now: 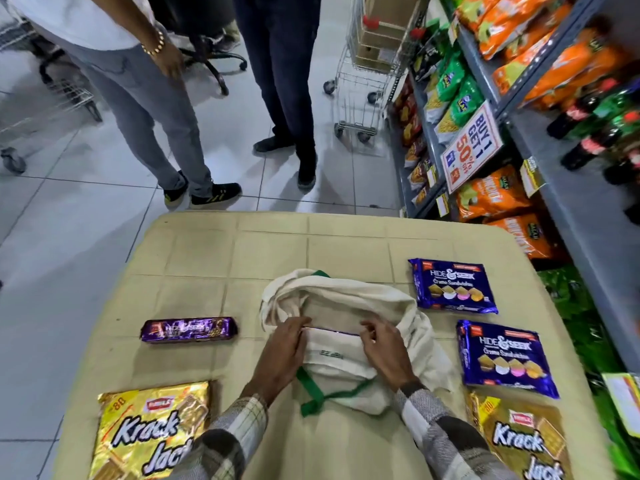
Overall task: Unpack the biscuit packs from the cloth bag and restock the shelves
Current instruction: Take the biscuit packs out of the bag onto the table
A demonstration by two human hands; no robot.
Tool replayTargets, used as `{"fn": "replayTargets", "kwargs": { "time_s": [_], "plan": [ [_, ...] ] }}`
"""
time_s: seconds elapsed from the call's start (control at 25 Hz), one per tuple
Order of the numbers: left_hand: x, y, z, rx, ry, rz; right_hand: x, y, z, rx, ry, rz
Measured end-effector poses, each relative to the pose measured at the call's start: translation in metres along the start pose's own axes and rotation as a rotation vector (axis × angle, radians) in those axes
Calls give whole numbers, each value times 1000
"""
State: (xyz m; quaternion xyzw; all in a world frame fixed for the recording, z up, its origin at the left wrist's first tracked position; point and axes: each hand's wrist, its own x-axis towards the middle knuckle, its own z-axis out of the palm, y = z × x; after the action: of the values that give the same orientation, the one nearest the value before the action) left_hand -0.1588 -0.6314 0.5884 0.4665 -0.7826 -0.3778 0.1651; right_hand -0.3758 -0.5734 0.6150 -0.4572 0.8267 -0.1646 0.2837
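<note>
A cream cloth bag (349, 299) with green handles lies crumpled in the middle of the beige table (270, 244). My left hand (284, 351) and my right hand (384, 351) grip the two ends of a purple biscuit pack (330, 330), whose thin edge shows at the bag's mouth. A purple Hide & Seek roll (188, 329) lies to the left. Two blue Hide & Seek packs (452, 285) (507, 358) lie on the right. A gold Krack Jack pack (149, 431) sits at the near left, another Krack Jack pack (523, 441) at the near right.
Grey shelves (571, 202) with orange and green snack bags and bottles run along the right. Two people (166, 98) (284, 81) stand on the tiled floor beyond the table. A wire trolley (367, 74) holding a carton stands by the shelf end.
</note>
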Motion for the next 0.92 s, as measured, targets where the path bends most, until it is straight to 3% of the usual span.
{"fn": "replayTargets", "kwargs": {
  "time_s": [0.12, 0.28, 0.48, 0.68, 0.8, 0.92],
  "plan": [
    [-11, 0, 10, 195, 48, 17, -23, 30, -6, -134, -31, -99],
    [-33, 5, 9, 240, 62, -33, -45, 51, -4, -191, 13, -185],
    [-40, 15, 14, 205, 37, -167, -53, 55, -5, -41, 104, -19],
    [-35, 26, 32, 194, 35, -257, -55, 68, 4, 219, -23, 241],
    [-23, 33, 40, 14, 65, -422, -51, 53, 3, 395, -135, 265],
    [-14, 42, 45, -150, 98, -559, -50, 45, 12, 433, -144, 295]
  ]
}}
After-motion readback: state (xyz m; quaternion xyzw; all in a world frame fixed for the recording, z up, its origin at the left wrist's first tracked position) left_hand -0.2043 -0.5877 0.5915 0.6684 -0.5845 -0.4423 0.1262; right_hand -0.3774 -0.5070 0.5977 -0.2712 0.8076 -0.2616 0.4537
